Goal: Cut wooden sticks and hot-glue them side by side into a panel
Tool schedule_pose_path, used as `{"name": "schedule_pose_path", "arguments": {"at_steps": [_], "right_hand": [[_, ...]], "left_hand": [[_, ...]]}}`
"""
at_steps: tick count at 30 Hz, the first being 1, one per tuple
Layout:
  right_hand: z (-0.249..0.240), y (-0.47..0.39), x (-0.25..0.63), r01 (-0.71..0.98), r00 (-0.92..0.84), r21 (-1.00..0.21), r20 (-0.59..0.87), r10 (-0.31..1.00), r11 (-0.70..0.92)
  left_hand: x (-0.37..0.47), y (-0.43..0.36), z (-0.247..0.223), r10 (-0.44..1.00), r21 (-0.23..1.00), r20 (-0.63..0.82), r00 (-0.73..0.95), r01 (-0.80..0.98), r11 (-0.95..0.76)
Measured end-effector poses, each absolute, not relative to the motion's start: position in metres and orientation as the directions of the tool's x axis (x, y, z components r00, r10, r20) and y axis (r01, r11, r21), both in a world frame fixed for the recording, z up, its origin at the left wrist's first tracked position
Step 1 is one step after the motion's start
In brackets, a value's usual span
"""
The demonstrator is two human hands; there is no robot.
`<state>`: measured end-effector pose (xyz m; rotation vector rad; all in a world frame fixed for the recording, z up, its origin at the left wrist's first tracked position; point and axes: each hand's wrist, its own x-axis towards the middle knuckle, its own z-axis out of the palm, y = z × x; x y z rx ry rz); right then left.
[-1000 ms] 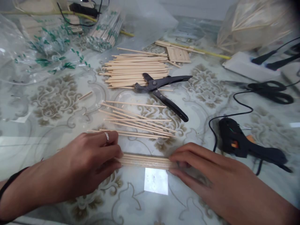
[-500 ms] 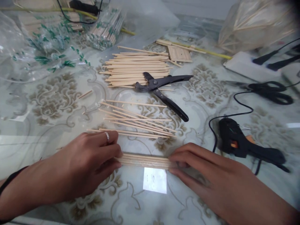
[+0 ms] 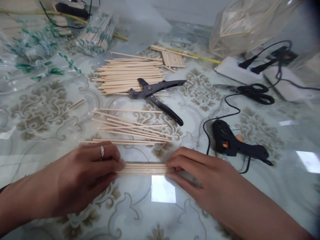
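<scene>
A narrow row of wooden sticks, laid side by side, lies on the patterned table between my hands. My left hand, with a ring on one finger, pinches its left end. The right end is between the thumb and fingers of my right hand. Both hands hide the row's ends. Just beyond are several loose thin sticks, some crossing. Farther back a thick pile of sticks has black cutting pliers resting open on its right edge.
A black glue gun with its cord lies to the right, below black scissors. A white power strip stands behind. Plastic bags of sticks fill the back left. A small stick panel lies beyond the pliers.
The view has shifted right, so the table items appear farther left. Both hands still hold the row of sticks, with their fingers slightly closer together.
</scene>
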<state>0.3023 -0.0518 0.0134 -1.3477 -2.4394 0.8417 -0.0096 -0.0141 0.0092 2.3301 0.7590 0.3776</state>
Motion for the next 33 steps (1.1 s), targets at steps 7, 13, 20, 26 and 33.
{"name": "schedule_pose_path", "arguments": {"at_steps": [7, 13, 20, 26, 33], "right_hand": [[0.014, -0.048, 0.302, 0.713, -0.509, -0.62, -0.138, 0.849, 0.327], [0.01, -0.045, 0.301, 0.709, -0.525, -0.59, -0.076, 0.848, 0.386], [0.017, -0.041, 0.297, 0.733, -0.519, -0.582, -0.143, 0.843, 0.352], [0.023, -0.042, 0.297, 0.736, -0.519, -0.591, -0.18, 0.836, 0.33], [0.022, -0.039, 0.298, 0.722, -0.54, -0.59, -0.152, 0.828, 0.363]], "left_hand": [[-0.003, -0.017, 0.003, 0.576, 0.604, 0.109, 0.81, 0.406, -0.686], [0.018, -0.028, 0.002, 0.63, 0.521, 0.153, 0.761, 0.48, -0.706], [0.055, -0.032, -0.003, 0.637, 0.487, 0.232, 0.735, 0.48, -0.73], [0.066, -0.035, -0.01, 0.67, 0.509, 0.297, 0.68, 0.481, -0.714], [0.065, -0.034, -0.009, 0.659, 0.498, 0.304, 0.687, 0.475, -0.725]]}}
